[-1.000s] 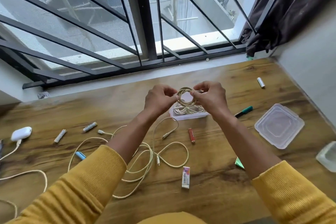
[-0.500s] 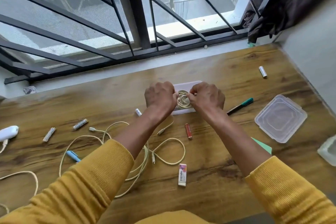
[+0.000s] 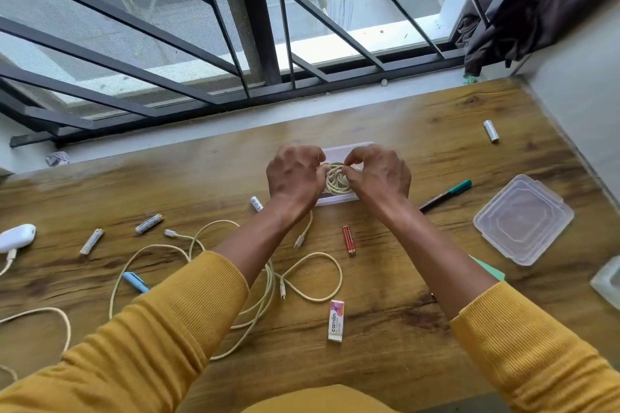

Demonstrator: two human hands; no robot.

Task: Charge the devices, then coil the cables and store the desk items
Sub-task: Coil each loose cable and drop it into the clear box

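1. Head view: both hands meet over a small clear container [image 3: 335,153] that sits on the wooden bench [image 3: 419,151] near the window. The left hand [image 3: 293,174] has its grip curled round the left side of a coiled cream cable [image 3: 337,179]; the right hand [image 3: 382,174] pinches the coil's right and top edge. The coil lies low, in or just above the container; I cannot tell whether it touches the bottom.
2. Same view, nearer the person: a loose cream cable [image 3: 265,282] sprawls in loops under the left forearm, its plugs free on the wood. A red battery [image 3: 349,240] lies just right of it, and a Camlin eraser [image 3: 336,321] below that.
3. Same view, right side: a green-capped pen [image 3: 448,194] lies beside the right wrist, a clear lid [image 3: 523,220] further right, and a white battery [image 3: 491,131] near the wall.
4. Same view, left side: two silver batteries [image 3: 149,223] [image 3: 91,241], a blue pen [image 3: 136,282] and a white charger [image 3: 16,237] with its own cord.
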